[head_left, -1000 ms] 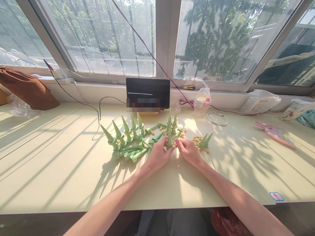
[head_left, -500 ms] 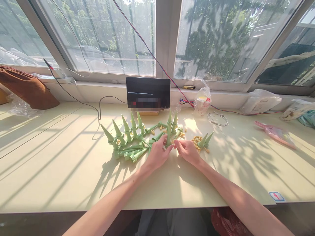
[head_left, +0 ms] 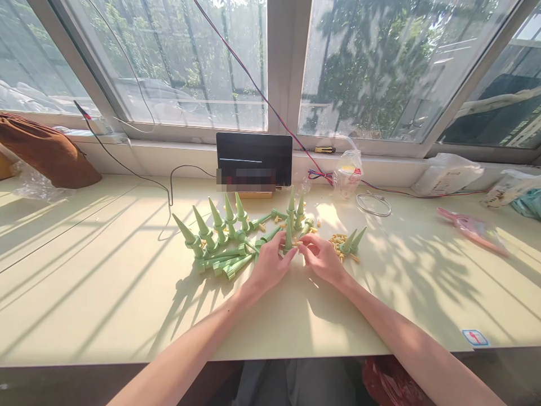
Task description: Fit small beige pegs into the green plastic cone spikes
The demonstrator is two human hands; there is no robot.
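Observation:
A green plastic spike (head_left: 288,235) stands point up between my hands. My left hand (head_left: 273,260) has its thumb and fingers closed around the lower part of it. Thumb and forefinger of my right hand (head_left: 319,256) pinch a small yellow peg (head_left: 295,243) against the spike's side. Whether the peg sits inside the spike cannot be made out. Left of my hands, several upright green spikes (head_left: 216,223) form a row, with loose green spikes (head_left: 228,262) lying in front. Beside my right hand is a pile of yellow pegs (head_left: 337,242) with two green spikes (head_left: 354,241).
A dark tablet (head_left: 253,155) stands at the back on a small box, with a cable to its left. Behind on the right are a bagged cup (head_left: 349,175), a coiled white cable (head_left: 373,204) and a pink item in plastic (head_left: 471,228). A brown bag (head_left: 46,149) lies far left.
My right hand's fingers have shifted slightly and the yellow peg at the spike now shows more clearly. The left hand keeps its hold, with the spike moved very slightly left.

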